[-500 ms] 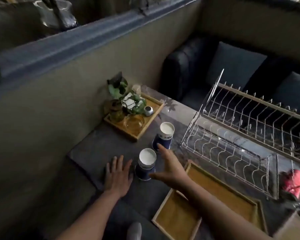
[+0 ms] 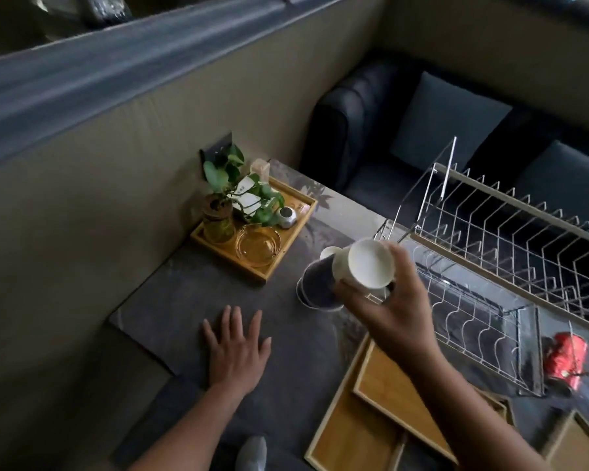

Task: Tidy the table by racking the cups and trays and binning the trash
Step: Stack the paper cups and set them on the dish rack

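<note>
On my feed the dark grey table point(image 2: 184, 317) fills the middle, and the white wire dish rack point(image 2: 490, 266) standing on it is my marker for everything else. Behind the rack, past the table's far edge, sits a dark sofa point(image 2: 354, 113) with cushions. In front of the rack, nearest the camera, two wooden trays point(image 2: 351, 440) lie flat, one overlapping the other, both partly covered by the right forearm. Well apart from the rack, against the wall, a small tray point(image 2: 289, 241) carries a plant point(image 2: 218, 178) in a glass jar and a glass dish point(image 2: 257, 244). The right hand point(image 2: 388, 311) is raised just beside the rack's wall-facing end, fingers and thumb curled around a cup point(image 2: 368, 263). That cup is tilted, with its white inside turned to the camera and its blue body pointing away from the rack. A second cup point(image 2: 329, 252) shows only as a sliver of white rim behind it, between the rack and the small tray. The left hand point(image 2: 235, 351) lies flat on the table, fingers straight and spread, gripping nothing, farther from the rack than the right hand. A red crumpled thing point(image 2: 565, 358) sits at the rack's other end, seen through the wires. I cannot tell whether it is inside the rack or just beyond it.
</note>
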Demonstrator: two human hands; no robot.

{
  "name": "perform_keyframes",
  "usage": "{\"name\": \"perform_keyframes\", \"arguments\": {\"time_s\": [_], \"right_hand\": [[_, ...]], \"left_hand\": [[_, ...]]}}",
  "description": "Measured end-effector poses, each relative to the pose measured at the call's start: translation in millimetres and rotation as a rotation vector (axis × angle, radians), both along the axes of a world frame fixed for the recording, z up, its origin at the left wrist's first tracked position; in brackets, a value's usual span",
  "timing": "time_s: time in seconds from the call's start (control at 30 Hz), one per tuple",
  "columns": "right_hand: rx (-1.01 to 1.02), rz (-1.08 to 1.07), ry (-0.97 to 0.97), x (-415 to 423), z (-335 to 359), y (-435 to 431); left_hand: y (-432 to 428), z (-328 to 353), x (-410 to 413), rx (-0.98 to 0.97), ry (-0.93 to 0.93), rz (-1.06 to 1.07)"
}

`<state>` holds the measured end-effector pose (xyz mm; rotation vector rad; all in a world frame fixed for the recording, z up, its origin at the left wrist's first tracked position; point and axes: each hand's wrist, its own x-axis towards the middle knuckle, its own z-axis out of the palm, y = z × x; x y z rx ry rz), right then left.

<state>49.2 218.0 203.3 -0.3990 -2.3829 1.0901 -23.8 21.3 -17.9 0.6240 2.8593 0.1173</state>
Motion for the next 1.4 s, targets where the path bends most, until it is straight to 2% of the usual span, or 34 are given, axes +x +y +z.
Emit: {"name": "perform_keyframes", "arguments": {"time_s": [0.1, 0.27, 0.63, 0.8, 1.03, 1.27, 1.33, 1.4], "right_hand": [[0.034, -0.087, 0.005, -23, 11, 11], [-0.032, -0.128, -0.212, -55, -29, 11], [-0.391, -0.257, -0.351, -61, -127, 9], [-0.453, -0.251, -0.379, -59, -141, 11], [-0.532, -0.195, -0.323, -35, -126, -1], [-0.541, -0.307, -0.167, 52, -89, -8], [-0.553, -0.405, -0.118, 90, -84, -2], [-0.561, -0.505, -0.085, 130, -79, 6]], "left_hand": [[0, -5, 0, -0.004, 0.015, -0.011], [-1, -6, -2, 0.032, 0.022, -0.027], [0, -8, -3, 0.065, 0.019, -0.027], [0, -7, -3, 0.047, 0.002, -0.025], [0, -7, -3, 0.030, -0.003, -0.032], [4, 6, 0, 0.053, -0.035, -0.015], [17, 16, 9, 0.129, -0.031, -0.092], [39, 30, 35, 0.242, -0.010, -0.257]]}}
